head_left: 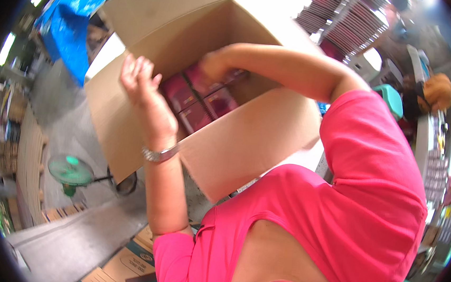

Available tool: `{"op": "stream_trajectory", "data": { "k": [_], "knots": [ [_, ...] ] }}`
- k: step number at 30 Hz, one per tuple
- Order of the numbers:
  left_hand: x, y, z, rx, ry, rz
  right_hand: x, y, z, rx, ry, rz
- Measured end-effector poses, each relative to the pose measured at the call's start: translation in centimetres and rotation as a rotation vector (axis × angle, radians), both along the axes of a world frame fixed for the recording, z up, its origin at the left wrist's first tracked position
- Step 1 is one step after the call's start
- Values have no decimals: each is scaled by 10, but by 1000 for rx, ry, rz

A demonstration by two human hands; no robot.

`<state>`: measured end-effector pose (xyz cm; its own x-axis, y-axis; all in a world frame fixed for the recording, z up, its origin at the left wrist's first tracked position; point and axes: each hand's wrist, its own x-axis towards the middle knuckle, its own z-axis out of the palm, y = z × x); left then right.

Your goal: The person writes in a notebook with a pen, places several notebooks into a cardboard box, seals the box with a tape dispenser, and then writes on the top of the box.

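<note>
- Maroon packs (199,101) sit in rows at the bottom of the open cardboard box (246,142), in the head view.
- Right hand (213,66) is down on one pack; grip hidden, cannot tell.
- Left hand (137,78) hovers at the rim, fingers spread, empty.
- Packs look stiff, light, slick-wrapped; best pinched by the short edges.

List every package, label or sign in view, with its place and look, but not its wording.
Large open brown cardboard box: centre, flaps up, both hands inside it.
Dark red rectangular packs: packed in rows inside the box; right hand rests on them, left hand open above.
Flattened printed cardboard sheets: lower left, tan and teal.
Stacked dark red flat packs: upper right, tall piles.
</note>
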<state>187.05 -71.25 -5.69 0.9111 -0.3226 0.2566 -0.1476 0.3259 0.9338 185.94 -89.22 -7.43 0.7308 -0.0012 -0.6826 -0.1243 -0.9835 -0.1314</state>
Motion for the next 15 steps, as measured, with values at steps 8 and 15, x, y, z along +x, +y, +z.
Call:
{"op": "stream_trajectory", "data": {
  "k": [8, 15],
  "knots": [
    [-130, -83, 94, 155, -354, -897, -255, -168, 59, 592, -2178, -875],
    [-260, -320, -37, 640, 458, -892, -359, -285, -170, 988, -1335, -2035]
  ]
}}
